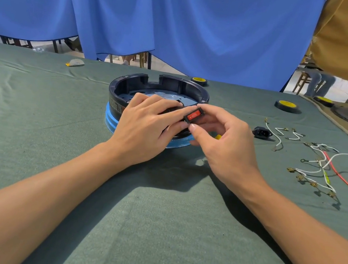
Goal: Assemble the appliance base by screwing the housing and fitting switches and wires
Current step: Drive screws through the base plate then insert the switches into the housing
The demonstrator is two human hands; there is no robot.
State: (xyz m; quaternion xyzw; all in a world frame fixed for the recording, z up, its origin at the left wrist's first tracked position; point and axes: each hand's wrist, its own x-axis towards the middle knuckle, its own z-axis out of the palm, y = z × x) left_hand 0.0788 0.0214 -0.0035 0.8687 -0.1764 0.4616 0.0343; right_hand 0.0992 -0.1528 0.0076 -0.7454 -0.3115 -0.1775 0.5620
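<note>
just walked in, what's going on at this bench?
A person holds a red rocker switch at the near wall of the round dark housing. The right hand pinches the switch; the left hand grips the housing wall beside it. Loose wires and a black power socket lie on the cloth to the right, not yet fitted.

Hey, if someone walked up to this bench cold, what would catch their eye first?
The red switch, pinched by the right hand at the centre, at the near rim of the dark round housing that the left hand grips. Then the loose white and red wires on the green cloth to the right, and the blue curtain behind.
</note>
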